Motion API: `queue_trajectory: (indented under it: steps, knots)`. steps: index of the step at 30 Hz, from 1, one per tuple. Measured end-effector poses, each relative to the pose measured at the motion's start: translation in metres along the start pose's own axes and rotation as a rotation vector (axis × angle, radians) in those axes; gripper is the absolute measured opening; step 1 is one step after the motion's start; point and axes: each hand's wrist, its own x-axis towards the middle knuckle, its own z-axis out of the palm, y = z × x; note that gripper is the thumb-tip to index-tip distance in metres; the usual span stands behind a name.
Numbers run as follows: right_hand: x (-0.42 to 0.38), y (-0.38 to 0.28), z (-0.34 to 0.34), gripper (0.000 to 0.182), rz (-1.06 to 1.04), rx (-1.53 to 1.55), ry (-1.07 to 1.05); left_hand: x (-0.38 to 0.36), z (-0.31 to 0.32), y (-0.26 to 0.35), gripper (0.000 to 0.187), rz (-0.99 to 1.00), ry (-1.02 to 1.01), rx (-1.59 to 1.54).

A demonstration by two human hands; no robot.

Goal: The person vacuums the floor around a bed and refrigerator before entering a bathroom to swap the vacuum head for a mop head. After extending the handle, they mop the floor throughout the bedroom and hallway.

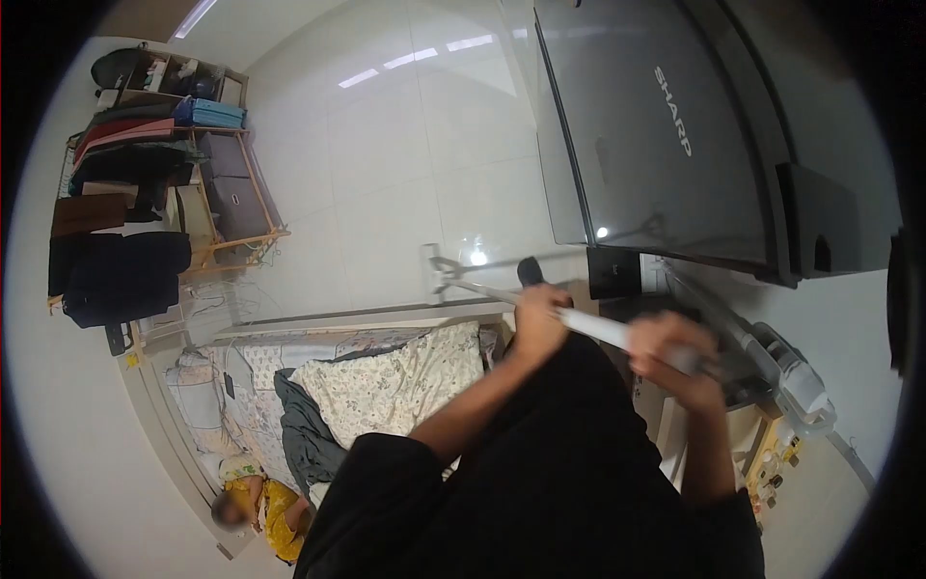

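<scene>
Closest to the camera, black sleeves fill the lower frame, and both of the person's arms reach up out of them. The right hand (673,349) is clenched in a fist around the long, pale, smooth-looking pole (603,330) — a thin tube, probably plastic or metal, and blurred where it passes the knuckles. The left hand (540,314) is wrapped round the same pole farther along, fingers curled shut on it.

The pole's long axis runs slantwise across the frame, from behind the right hand at the lower right up toward the upper left. Past the left hand it ends in a thin grey bracket-like head (447,273) lying against the glossy white tiled floor (386,174). So the working end lies beyond the left hand, which is the nearer of the two to it; the right hand holds the rear part.

Below the pole spreads a soft, rumpled floral quilt on a low bed (395,381), with a dark grey cloth bunched beside it — and a person in a yellow top (275,511) lies at the bed's far end.

To the right stands a tall, dark, shiny refrigerator with a Sharp logo (666,135). Farthest off, a light wooden rack (227,207) carries hanging dark clothes and folded fabric.
</scene>
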Motion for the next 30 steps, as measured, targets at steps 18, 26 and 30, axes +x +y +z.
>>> queue_trajectory:
  steps: [18,26,30]
  knots:
    - [0.058,0.145,0.056,0.013,-0.210,-0.138,-0.100,0.073,-0.080,-0.157,0.015,0.077,-0.243,0.297]
    - [-0.055,-0.006,0.006,0.020,-0.081,-0.296,0.279,0.029,0.010,0.004,0.017,0.147,-0.521,0.023]
    - [-0.124,-0.051,0.000,0.025,-0.152,-0.317,0.483,0.025,0.035,0.090,0.025,0.296,-0.969,0.150]
